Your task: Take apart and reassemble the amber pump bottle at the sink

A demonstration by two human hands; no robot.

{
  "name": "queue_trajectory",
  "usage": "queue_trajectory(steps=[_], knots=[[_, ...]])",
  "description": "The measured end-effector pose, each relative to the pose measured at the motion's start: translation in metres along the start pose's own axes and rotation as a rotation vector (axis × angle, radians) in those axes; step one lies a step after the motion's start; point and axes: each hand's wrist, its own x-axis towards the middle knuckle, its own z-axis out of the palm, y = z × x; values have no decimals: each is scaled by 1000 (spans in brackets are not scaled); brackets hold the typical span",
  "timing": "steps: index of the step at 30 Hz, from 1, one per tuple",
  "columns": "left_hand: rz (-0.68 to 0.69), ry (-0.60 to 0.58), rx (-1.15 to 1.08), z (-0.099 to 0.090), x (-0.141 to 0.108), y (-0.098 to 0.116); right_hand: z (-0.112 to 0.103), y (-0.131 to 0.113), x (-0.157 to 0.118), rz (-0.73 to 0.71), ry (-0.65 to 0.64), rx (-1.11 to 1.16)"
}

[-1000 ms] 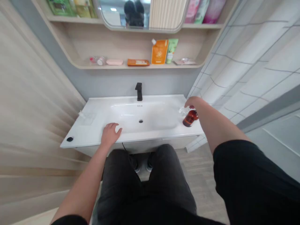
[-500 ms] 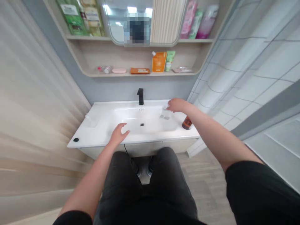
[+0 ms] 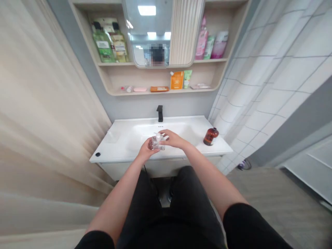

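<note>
Over the front of the white washbasin (image 3: 178, 138) I hold a small clear pump bottle (image 3: 158, 142) with a whitish pump top. My left hand (image 3: 147, 150) is wrapped round its left side and base. My right hand (image 3: 171, 138) grips it from the right, fingers at the pump top and thumb against the body. The bottle looks slightly tilted. Whether it has anything inside cannot be made out.
On the counter's right stands an amber bottle (image 3: 211, 136); a black round cap (image 3: 98, 154) lies front left, near a faint clear container (image 3: 113, 136). A black faucet (image 3: 160, 113) rises behind the basin. Toiletries line the wall cabinet (image 3: 121, 77). Curtains hang both sides.
My right hand has brought the clear pump bottle from the basin's right side to the middle. My left hand, open before, has closed on it. The amber bottle is now fully visible.
</note>
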Motion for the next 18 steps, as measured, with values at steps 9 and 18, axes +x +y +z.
queue_trajectory(steps=[9,18], knots=[[-39,9,43,-9,22,-33,62,95,-8,84,160,445],[-62,-12,81,2,55,-62,77,141,-2,163,188,490]])
